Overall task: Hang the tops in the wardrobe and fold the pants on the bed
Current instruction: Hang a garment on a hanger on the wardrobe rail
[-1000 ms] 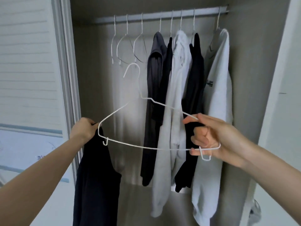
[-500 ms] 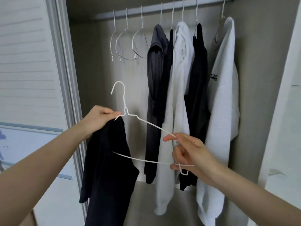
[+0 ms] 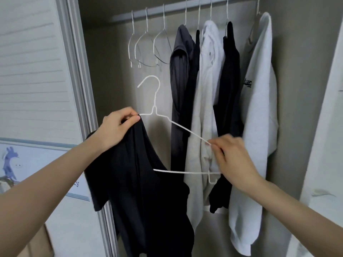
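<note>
A white wire hanger [image 3: 168, 120] is held in front of the open wardrobe, hook up. My left hand [image 3: 117, 127] pinches the neck edge of a black top [image 3: 143, 191] at the hanger's left shoulder; the top covers the hanger's left half and hangs down. My right hand [image 3: 233, 158] grips the hanger's bare right end. On the wardrobe rod [image 3: 185, 9] hang several tops: a dark grey one [image 3: 181, 80], a white one [image 3: 206, 101], a black one [image 3: 230, 86] and a white one with dark print [image 3: 259, 108].
Three bare wire hangers [image 3: 146, 47] hang on the rod's left part, above the held hanger. A sliding door frame [image 3: 79, 75] stands at the left and a white panel [image 3: 323, 145] at the right. A picture [image 3: 13, 164] is on the left wall.
My left hand has drawn the black top up over the hanger's left shoulder to the neck. The hanger has turned more upright. My right hand stays on its right end.
</note>
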### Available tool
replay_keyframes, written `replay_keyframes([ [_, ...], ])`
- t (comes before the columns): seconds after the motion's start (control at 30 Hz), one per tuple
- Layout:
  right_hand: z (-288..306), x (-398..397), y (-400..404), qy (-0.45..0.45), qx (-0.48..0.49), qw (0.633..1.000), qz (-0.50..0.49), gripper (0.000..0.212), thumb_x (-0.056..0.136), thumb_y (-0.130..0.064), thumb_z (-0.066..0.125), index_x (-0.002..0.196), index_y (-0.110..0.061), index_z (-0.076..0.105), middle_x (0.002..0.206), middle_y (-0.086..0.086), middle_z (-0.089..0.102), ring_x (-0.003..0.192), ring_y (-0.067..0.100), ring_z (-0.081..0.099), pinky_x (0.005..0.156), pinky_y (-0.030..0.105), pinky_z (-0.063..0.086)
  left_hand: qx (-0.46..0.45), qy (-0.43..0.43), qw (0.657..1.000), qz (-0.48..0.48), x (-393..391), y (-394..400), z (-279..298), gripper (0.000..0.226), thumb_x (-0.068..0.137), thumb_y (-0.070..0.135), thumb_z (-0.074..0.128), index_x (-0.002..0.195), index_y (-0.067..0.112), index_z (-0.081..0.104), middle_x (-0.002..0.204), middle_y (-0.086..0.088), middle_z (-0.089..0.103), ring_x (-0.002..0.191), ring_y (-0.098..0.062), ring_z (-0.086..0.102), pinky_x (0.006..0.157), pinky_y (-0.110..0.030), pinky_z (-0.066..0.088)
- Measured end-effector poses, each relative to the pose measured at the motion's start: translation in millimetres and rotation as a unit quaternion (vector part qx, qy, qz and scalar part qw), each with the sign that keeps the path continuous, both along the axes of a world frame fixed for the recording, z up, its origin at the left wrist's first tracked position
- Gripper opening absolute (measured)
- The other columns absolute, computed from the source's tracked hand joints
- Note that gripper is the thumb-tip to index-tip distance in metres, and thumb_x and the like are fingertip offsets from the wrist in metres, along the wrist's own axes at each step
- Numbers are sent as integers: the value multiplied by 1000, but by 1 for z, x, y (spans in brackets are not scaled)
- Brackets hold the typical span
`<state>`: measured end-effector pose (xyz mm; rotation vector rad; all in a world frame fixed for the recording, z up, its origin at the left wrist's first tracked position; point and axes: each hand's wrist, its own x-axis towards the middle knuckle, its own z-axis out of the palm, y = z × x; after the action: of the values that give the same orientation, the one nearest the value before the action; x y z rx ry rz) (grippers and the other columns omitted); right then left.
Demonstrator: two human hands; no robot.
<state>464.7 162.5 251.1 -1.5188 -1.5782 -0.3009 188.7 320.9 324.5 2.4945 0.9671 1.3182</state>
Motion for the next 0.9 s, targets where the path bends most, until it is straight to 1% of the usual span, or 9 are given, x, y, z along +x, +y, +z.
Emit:
replay_keyframes([
  [0.07,-4,-4,-3,-99,60,989,-93,37,89,0,51,124,-11,59,114,9,52,103,29,44,93,34,43,13,2,1000,29,8,-4,-4,17,99,30,54,85,24,62,76,9,62,80,-14,56,103,-51,36],
  [0.13,-9,-22,-9,-174,111,978,-38,33,83,1,51,112,-7,64,106,9,56,100,27,45,91,35,44,28,-1,998,50,17,-9,-4,18,99,33,53,83,27,62,74,13,63,82,-13,58,104,-46,32],
  [0.23,-25,-49,-8,-293,63,952,56,24,82,-7,53,100,-7,69,94,4,65,95,22,52,87,33,45,49,1,997,60,33,-18,-5,20,99,37,52,83,30,62,76,12,64,85,-13,59,95,-36,22],
  [0.33,-44,-65,0,-198,-63,973,99,44,92,-13,50,136,-6,47,123,7,57,114,18,49,99,16,34,75,4,996,56,44,-27,-5,19,98,40,51,84,34,61,83,11,68,86,-12,60,92,-33,19],
  [0.43,-63,-69,7,-75,-140,977,141,56,96,-19,48,147,-14,27,142,2,41,129,12,38,98,5,20,91,17,993,67,48,-32,-6,16,99,41,50,88,34,60,86,7,69,87,-15,61,87,-29,16],
  [0.6,-78,-67,20,23,-219,965,140,65,91,-22,57,147,-18,24,142,-2,40,130,12,37,101,10,25,66,-25,995,74,36,-38,-5,17,100,38,50,87,32,60,89,10,68,91,-11,59,91,-33,18],
  [0.7,-79,-64,28,-10,-221,966,132,74,87,-25,59,148,-29,17,143,-5,29,130,17,26,108,24,24,73,-29,995,64,29,-42,-5,18,100,36,49,87,32,61,87,12,67,91,-8,58,95,-33,17],
  [0.8,-84,-65,28,-58,-233,960,143,57,84,-29,60,133,-35,32,135,-10,31,125,17,24,105,32,26,70,-28,995,62,23,-46,-5,18,101,34,49,89,29,62,88,11,67,93,-10,59,99,-33,17],
  [0.9,-89,-67,28,27,-256,943,209,48,81,-28,64,113,-40,31,130,-8,35,126,14,26,104,33,27,45,-40,996,63,15,-47,-3,18,100,33,50,88,27,62,87,8,66,93,-13,59,108,-39,22],
])
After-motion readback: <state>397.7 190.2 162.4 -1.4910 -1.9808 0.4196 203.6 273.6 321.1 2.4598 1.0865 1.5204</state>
